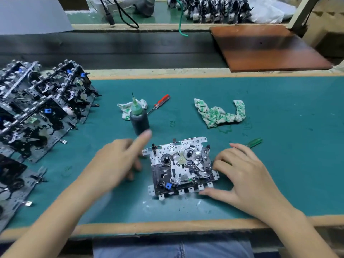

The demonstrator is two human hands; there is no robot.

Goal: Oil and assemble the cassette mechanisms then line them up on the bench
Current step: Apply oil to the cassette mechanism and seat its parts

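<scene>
Green mat point(279, 108) across the bench, edged in pale wood. Far left of the mechanism, rows of finished units point(41, 108) leaning against one another in overlapping lines. Up and right of the mechanism, a brown board point(264, 47) lying beyond the mat. Mechanism point(181, 167) flat on the mat near the front edge – metal plate up, two reels showing, a small blue part at its front left corner. Right hand point(247, 175) against the mechanism's right side, fingers curled onto its edge, thumb along the front tabs – holding it. Left hand point(119, 161) just left of the mechanism, blurred, forefinger stretched out, holding nothing. Behind the mechanism to the right, a crumpled green-printed rag point(221, 114). Behind to the left, a dark oil bottle point(139, 121) with a green nozzle, upright; contents cannot be told. Smaller rag point(126, 108) behind the bottle. Red screwdriver point(160, 103) beside that. Green tool handle point(255, 142) just past the right hand's fingers.
</scene>
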